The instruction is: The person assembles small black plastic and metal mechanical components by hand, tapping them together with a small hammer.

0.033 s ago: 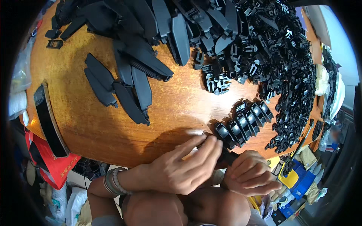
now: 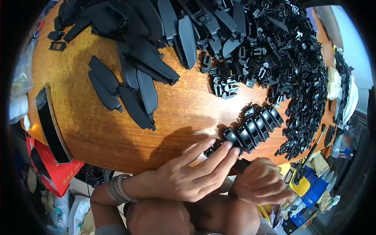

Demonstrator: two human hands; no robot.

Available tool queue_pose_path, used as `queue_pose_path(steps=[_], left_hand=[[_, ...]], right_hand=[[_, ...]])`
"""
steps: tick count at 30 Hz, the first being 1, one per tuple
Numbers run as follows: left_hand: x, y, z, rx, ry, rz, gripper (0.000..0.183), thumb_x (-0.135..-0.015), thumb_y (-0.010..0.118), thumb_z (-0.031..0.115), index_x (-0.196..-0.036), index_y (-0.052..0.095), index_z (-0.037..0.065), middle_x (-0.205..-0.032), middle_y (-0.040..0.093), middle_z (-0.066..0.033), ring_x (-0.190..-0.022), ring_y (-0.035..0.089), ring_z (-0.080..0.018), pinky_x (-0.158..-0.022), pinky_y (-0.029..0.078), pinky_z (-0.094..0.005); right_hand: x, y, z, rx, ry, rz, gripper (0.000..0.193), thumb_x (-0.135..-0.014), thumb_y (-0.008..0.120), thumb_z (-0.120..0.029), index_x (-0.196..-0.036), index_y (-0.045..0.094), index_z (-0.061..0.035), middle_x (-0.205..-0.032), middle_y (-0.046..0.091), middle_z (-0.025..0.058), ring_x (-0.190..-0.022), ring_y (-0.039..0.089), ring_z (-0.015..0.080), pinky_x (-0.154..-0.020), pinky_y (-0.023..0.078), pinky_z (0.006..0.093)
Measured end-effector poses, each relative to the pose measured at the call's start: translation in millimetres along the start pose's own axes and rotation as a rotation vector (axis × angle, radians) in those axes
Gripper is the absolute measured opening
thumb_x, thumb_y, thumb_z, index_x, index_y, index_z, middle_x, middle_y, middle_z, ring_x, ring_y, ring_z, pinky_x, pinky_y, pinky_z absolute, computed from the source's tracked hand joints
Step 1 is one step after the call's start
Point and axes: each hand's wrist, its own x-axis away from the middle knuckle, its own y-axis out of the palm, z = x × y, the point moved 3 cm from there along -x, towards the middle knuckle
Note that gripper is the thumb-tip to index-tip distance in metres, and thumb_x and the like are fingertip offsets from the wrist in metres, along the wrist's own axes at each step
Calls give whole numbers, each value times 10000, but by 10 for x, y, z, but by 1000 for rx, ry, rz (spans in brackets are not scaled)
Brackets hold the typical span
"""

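Left hand [image 2: 196, 174]: grip pinching black part [image 2: 212, 149]. Right hand [image 2: 261, 181]: grip curled round dark piece [image 2: 241, 165]. Glossy black row [image 2: 251, 126] beside.

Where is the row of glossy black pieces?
In the head view, the glossy row lies right of centre on the wooden table, between the left hand and the heap of small parts.

A short, dark, flat bar [image 2: 242, 165] shows just on the person's side of the slanting row of glossy black, curved, plastic-looking pieces [image 2: 255, 130], which sit closely side by side. A small black part with shiny edges [image 2: 212, 149] shows just left of the row's near end (mostly covered, so any link to the bar is hidden).
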Motion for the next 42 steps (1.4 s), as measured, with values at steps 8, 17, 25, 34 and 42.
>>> queue_pose_path(steps=[8, 17, 25, 34, 42], left_hand=[[-36, 34, -51, 70, -111, -212, 296, -859, 582, 169, -1028, 651, -65, -1169, 613, -195, -1176, 557, -324, -1012, 430, -417], [-44, 22, -69, 75, -136, -211, 430, -819, 577, 252, -1091, 616, -79, -1229, 574, -213, -1239, 499, -319, -1076, 344, -457], [-156, 198, 2, 98, -141, -339, 647, -749, 632, 401, -1203, 570, -55, -1386, 453, -171, -1353, 361, -288, -1123, 238, -490], [-233, 124, -29, 132, -137, -374, 554, -852, 602, 445, -1133, 620, -32, -1283, 561, -159, -1279, 468, -291, -1082, 313, -460], [-290, 108, -34, 164, -162, -336, 628, -836, 617, 484, -1143, 586, -63, -1303, 528, -196, -1291, 440, -326, -1078, 315, -483]], right_hand=[[-51, 7, 121, 46, -36, 63, 693, -1003, 197, -516, -487, 425, -114, -411, 383, 23, -314, 338, 141, -342, 293, 245], [-115, 76, 178, 75, -10, 24, 696, -1008, 200, -502, -482, 430, -108, -410, 402, 20, -308, 335, 122, -336, 281, 231], [-153, -202, 47, 117, -5, 111, 698, -1018, 182, -471, -454, 398, -120, -408, 394, 26, -312, 329, 121, -331, 303, 236], [-181, -153, 98, 106, 24, 125, 664, -1016, 185, -482, -481, 378, -139, -416, 390, 16, -319, 333, 122, -348, 309, 232], [-187, -199, 103, 106, 72, 63, 652, -1008, 229, -492, -470, 355, -146, -408, 361, 1, -322, 306, 125, -370, 292, 235]])
